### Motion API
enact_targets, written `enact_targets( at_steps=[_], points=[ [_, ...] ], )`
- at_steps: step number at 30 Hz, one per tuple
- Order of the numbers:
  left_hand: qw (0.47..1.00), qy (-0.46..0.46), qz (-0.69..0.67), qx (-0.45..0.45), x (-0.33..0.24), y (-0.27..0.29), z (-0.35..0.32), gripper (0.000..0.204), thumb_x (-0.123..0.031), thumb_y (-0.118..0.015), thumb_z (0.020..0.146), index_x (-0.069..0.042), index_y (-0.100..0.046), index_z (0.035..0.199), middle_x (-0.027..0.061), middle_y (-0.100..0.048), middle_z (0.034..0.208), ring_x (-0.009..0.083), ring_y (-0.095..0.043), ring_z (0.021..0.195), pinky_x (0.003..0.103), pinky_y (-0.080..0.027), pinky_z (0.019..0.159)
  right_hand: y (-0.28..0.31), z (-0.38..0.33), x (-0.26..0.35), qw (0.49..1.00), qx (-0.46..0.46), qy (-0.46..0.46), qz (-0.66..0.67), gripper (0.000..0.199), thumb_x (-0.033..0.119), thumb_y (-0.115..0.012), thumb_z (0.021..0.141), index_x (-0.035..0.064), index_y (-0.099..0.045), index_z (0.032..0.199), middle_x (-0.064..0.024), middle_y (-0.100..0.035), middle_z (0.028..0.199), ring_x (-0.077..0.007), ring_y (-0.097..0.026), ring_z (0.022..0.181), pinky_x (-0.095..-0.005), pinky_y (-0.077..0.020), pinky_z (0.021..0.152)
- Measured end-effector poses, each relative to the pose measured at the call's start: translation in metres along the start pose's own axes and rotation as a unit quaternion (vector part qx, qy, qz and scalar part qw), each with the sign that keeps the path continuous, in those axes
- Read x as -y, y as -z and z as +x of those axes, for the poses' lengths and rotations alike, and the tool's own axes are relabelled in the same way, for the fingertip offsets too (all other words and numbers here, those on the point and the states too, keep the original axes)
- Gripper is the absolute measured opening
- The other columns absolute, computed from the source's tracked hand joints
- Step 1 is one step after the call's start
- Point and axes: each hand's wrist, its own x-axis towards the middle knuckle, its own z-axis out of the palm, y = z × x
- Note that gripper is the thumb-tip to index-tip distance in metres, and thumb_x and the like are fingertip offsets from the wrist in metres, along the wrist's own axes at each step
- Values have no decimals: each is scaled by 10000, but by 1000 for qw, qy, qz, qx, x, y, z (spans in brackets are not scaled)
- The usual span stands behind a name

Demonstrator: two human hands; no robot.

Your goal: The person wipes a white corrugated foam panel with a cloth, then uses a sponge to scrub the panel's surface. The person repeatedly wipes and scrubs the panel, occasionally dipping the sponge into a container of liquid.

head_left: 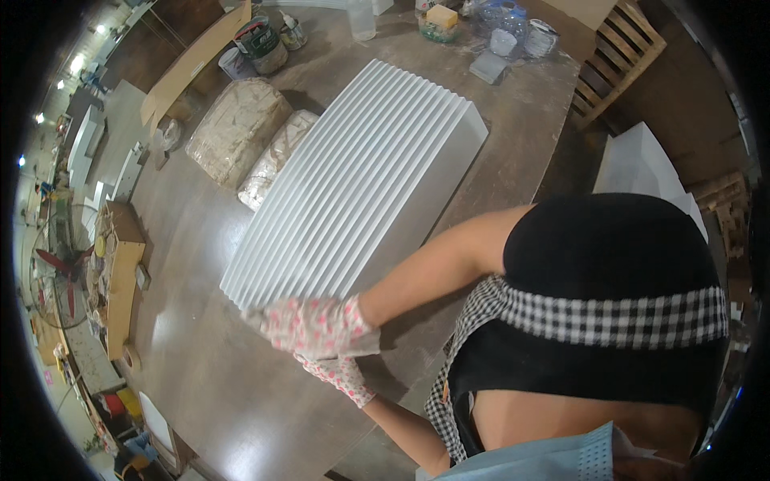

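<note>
Panel [365, 176]: white, with straight ribs along its length and a smooth, thick side; it lies aslant on the table, ribs upward, its near end at the gloves.
Right hand [313, 327]: in a pale glove with pink spots, laid at the near end of the panel, its fingertips by the end corner; blur hides how far the fingers are curled, so I cannot tell whether they grasp the edge or only press it.
Left hand [341, 377]: in a matching glove, just below the right hand and partly covered by it; its fingers are out of sight, so how open it is, and whether it has hold of anything, I cannot tell.
Table [265, 385]: brown and broad, with pale smears and glare.
Bundles: a large wrapped one [241, 132] in dull beige lies beyond the panel's left side, with a smaller wrapped one [278, 156] between it and the panel.
Far edge: a dark green tub [262, 44], a clear cup [362, 20] and, farther right, a yellow sponge [442, 16] sitting on a bowl.
Clothing: black top [618, 240], black-and-white checked apron [609, 317], light blue mask [529, 463] at the lower rim.
Left side: fan [68, 268] with red blades, near a wooden box [124, 280].
</note>
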Motion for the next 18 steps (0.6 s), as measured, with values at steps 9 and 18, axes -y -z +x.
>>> enact_targets(
  at_steps=[9,18],
  points=[
    [992,42,102,57,-12,7,6,1191,-420,-912,574,-24,-291,1511,209,-284,1561,403,-216,1449,559,-111,1189,92,-70,-119,920,51,-330,-206,1068,652,-630,794,-45,-237,1502,-251,-283,1545,-347,-320,1419,-372,-239,1205],
    [955,239,170,34,12,-8,39,546,-418,-758,730,21,-689,1049,167,-683,938,292,-674,843,469,-554,735,-70,90,47,993,-14,-107,56,984,525,-681,815,-7,-236,1514,-205,-309,1542,-279,-329,1420,-396,-270,1194]
  ],
)
